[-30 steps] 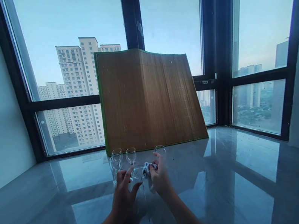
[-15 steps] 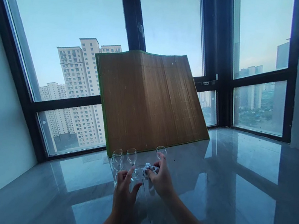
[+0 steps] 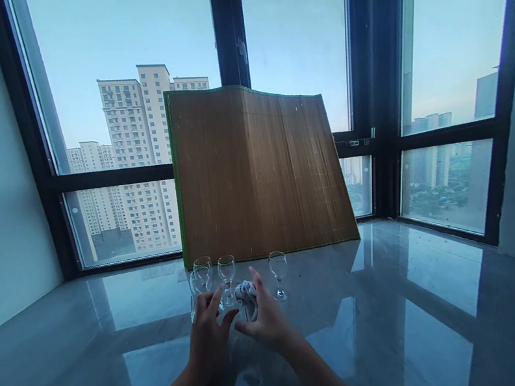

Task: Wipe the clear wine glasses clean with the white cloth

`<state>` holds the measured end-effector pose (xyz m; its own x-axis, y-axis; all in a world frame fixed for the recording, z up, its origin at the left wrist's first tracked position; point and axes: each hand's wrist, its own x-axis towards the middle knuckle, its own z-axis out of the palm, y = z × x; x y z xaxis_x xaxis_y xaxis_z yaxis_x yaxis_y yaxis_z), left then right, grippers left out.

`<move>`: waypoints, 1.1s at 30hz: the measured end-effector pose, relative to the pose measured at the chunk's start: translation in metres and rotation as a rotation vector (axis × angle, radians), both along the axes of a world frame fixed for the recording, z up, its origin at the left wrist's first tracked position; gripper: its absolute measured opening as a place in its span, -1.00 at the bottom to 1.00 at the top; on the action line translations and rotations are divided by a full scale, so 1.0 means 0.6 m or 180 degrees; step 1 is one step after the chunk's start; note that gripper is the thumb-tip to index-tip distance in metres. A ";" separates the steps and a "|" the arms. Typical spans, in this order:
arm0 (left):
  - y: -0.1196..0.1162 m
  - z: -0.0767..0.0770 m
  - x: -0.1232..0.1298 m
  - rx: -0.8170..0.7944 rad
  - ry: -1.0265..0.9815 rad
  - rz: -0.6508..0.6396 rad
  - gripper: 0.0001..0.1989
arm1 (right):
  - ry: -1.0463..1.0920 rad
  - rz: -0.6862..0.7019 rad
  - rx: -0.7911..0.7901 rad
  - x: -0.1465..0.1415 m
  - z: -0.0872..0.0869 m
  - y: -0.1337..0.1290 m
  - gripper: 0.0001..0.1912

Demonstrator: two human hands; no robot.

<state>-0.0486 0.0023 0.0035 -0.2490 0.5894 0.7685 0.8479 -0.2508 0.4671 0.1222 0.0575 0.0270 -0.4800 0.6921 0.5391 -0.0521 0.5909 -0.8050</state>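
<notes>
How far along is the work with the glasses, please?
The glass apart at right may be done, though cleanliness isn't visible. The right hand holds a bunched cloth beside the left hand, so work seems underway. The upright glasses at left may be done or waiting.

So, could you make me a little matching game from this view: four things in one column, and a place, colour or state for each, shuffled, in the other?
Things:
1. Brown mat with green edging
2. Grey-white cloth
3. Rightmost clear stemmed drinking glass
4. Metal-looking window frame

Matches:
A. Upright on the shiny grey surface
B. Nearly black
C. Propped up at a slant
D. Bunched at the fingers of the right hand

Right pairs: 1-C, 2-D, 3-A, 4-B
</notes>
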 end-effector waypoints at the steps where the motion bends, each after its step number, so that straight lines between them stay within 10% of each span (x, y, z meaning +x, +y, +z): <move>1: 0.000 0.001 0.002 -0.0026 -0.0005 -0.0008 -0.47 | -0.0095 -0.0019 0.0074 0.000 -0.005 0.002 0.28; 11: -0.010 0.012 -0.001 -0.0318 0.0044 -0.0094 -0.48 | -0.0314 0.0091 -0.0198 0.016 0.000 0.017 0.02; 24: -0.016 0.013 0.003 -0.0190 -0.0463 -0.0603 -0.44 | 0.0240 0.1602 -0.1691 0.037 0.025 -0.014 -0.22; 33: -0.014 0.010 0.008 -0.0349 -0.1261 -0.1011 -0.42 | 0.0785 0.1517 -0.2086 0.036 0.027 -0.013 -0.23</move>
